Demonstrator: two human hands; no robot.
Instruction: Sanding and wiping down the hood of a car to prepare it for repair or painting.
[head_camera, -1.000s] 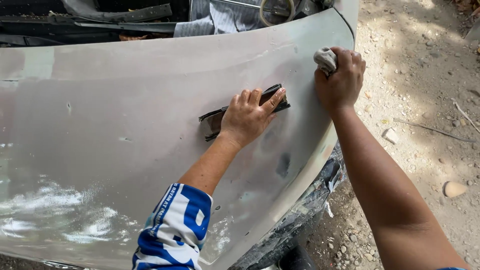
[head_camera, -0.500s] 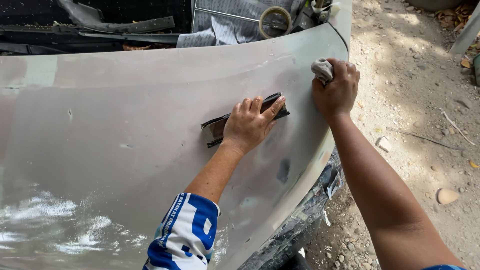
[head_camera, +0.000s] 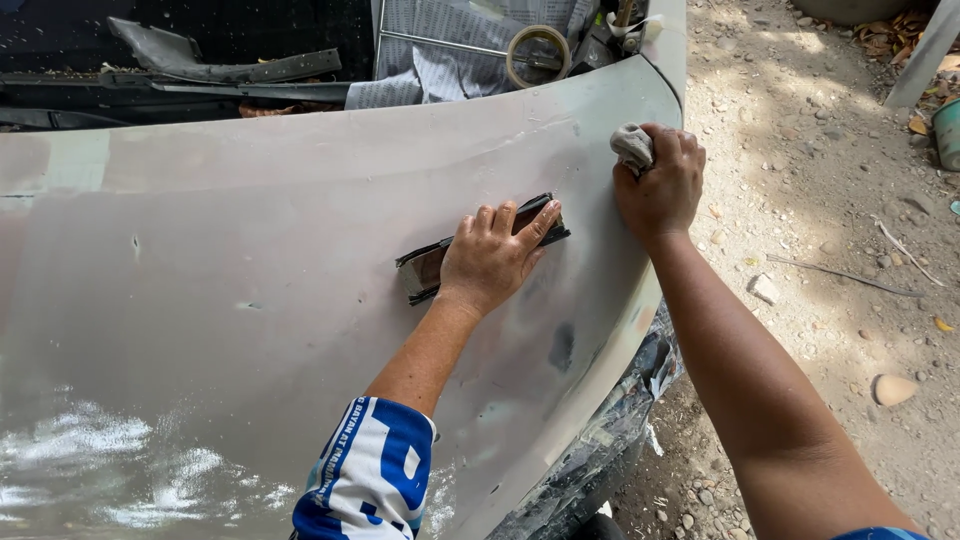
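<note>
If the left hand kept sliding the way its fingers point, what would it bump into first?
Probably the right hand, which grips a grey rag near the hood's edge. The left hand, flat on a dark sanding block, points up and right across the grey hood towards it.

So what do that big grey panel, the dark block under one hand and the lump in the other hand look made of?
Grey panel: probably sheet metal under matt primer or filler; dull, with patchy wet shine low down. Dark block beneath the left hand: looks like abrasive paper wrapped on a pad, thin folded edges showing; core unclear. Lump in the right hand: soft crumpled cloth, greyish.
</note>
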